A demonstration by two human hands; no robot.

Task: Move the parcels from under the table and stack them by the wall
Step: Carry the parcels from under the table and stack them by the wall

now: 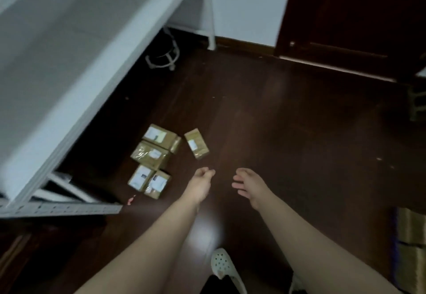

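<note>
Both my hands hang empty above the parcels on the floor.

My left hand (201, 184) and right hand (247, 185) reach out over the dark wooden floor (299, 143), fingers loosely curled and holding nothing. The parcels (151, 155) sit in a tight cluster on the floor just beside the white counter (57, 40) edge. One brown parcel (196, 143) lies slightly apart, nearest my left hand. The white wall (244, 5) stands well beyond them.

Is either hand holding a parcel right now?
No, the left hand and right hand are both empty, and the parcels lie on the floor.
</note>
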